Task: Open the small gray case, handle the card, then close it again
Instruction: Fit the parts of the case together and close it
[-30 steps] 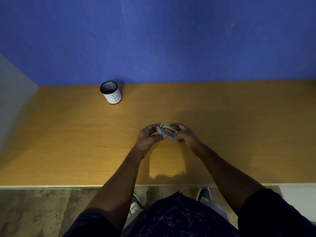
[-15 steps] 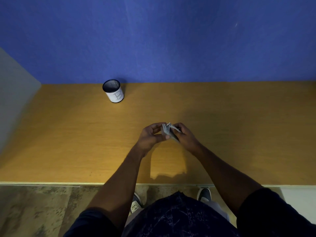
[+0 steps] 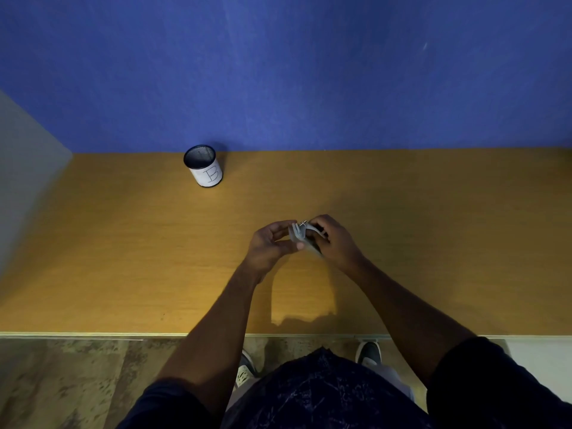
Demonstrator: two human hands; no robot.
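Observation:
The small gray case is held above the middle of the wooden desk, between both hands. My left hand pinches its left side with thumb and fingers. My right hand wraps the right side, fingers curled over the top. A small metal clasp or ring sticks up from the case's top edge. The two halves stand close together, nearly folded. I cannot make out the card; it is hidden by the case and fingers.
A mesh pen cup with a white label marked "B" stands at the back left, near the blue wall. The wooden desk ends at a front edge close to my body. A gray panel borders the left.
The case's two halves have come closer together, from spread open to nearly folded. Both hands stayed at the same spot over the desk.

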